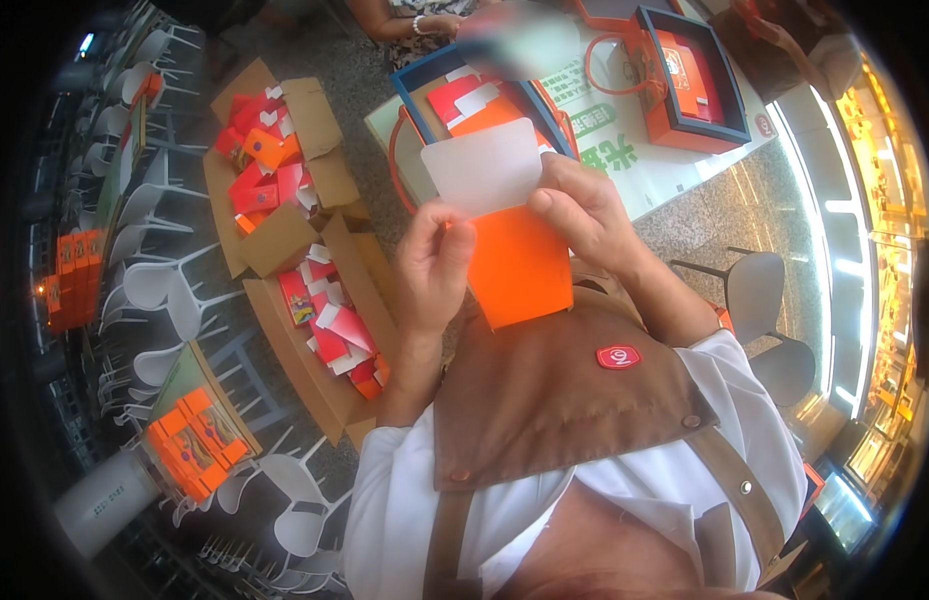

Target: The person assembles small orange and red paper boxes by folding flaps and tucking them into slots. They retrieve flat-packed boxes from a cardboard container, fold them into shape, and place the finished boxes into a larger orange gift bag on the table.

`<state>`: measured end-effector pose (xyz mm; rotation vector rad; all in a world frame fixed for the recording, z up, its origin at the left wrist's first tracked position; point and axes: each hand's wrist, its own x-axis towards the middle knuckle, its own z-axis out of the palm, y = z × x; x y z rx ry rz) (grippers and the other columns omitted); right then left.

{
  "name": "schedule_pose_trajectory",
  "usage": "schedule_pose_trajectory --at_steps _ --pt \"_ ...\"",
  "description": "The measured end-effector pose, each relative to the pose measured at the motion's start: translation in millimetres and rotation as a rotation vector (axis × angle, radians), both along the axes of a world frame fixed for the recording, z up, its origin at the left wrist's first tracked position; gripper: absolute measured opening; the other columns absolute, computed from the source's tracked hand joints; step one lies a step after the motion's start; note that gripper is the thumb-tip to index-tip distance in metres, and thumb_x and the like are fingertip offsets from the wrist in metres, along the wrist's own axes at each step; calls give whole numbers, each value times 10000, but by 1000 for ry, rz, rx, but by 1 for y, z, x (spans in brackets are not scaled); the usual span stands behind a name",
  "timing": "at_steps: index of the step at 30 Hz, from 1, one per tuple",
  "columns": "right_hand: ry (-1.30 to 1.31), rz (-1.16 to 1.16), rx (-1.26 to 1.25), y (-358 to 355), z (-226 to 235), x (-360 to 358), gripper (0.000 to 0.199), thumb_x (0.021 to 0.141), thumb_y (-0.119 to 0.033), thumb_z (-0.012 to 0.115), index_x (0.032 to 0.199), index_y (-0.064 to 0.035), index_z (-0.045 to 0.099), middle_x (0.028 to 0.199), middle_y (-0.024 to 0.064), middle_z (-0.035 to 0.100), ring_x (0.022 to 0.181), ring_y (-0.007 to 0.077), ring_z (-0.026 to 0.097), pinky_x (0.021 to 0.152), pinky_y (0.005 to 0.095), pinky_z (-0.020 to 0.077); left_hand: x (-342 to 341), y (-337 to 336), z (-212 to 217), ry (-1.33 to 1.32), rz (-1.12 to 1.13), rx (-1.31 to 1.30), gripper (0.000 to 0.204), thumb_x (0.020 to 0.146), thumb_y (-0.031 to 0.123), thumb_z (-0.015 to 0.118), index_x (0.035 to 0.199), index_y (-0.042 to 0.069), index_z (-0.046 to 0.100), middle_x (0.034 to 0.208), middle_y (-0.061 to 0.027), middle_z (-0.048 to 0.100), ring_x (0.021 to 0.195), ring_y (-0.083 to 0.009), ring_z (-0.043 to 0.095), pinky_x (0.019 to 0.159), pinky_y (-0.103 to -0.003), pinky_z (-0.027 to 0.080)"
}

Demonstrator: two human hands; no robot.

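Lying to the left were open cardboard boxes point(284, 235) of red and orange cartons. The left hand point(432, 265) pinched the orange folded carton point(519, 265) held above the apron, and the right hand point(584, 215) gripped its white flap point(484, 165).

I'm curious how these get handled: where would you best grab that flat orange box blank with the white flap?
Grip the orange box blank by its two long side edges, coming in from left and right, as the left hand and right hand do. It is thin and flat, so pinching the edges steadies it and leaves the white flap on top free.
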<state>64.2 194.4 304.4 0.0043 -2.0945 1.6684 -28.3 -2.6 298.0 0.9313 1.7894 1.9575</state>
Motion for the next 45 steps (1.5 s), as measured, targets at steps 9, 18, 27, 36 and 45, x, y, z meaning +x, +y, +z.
schedule_pose_trajectory --at_steps 9,18,27,36,45 --pt "-151 22 -136 3 0 0 272 974 -270 640 942 -1 614 821 46 566 738 119 511 658 275 430 1 4 -2 2 76 -72 204 1018 213 578 910 40 569 786 2 560 742 -81 520 682 -256 451" --pt "-208 -53 -283 18 21 -27 344 970 -260 668 1187 -2 605 994 35 649 939 103 602 828 270 474 -8 9 -4 59 -17 -62 269 1006 285 609 888 46 569 824 -25 553 749 -103 539 690 -263 450" --pt "-203 -20 -302 11 17 -38 130 977 -83 624 1085 -11 629 916 14 660 825 77 607 719 223 487 -30 27 14 -275 13 158 272 1023 146 567 1246 -5 528 1110 -62 636 1024 -104 601 871 -263 499" --pt "-219 -16 -177 12 17 -32 100 966 -54 584 1027 1 640 944 12 638 844 82 601 709 233 492 -35 25 -1 -305 -77 78 209 1003 41 544 1187 70 639 1080 -9 681 935 -68 621 828 -225 510" --pt "-297 28 -262 21 14 -34 183 984 -160 601 1051 4 646 929 14 643 864 77 599 757 243 488 -35 30 -5 -333 -30 52 200 1001 1 533 1118 56 686 1015 0 664 889 -69 607 779 -246 523"
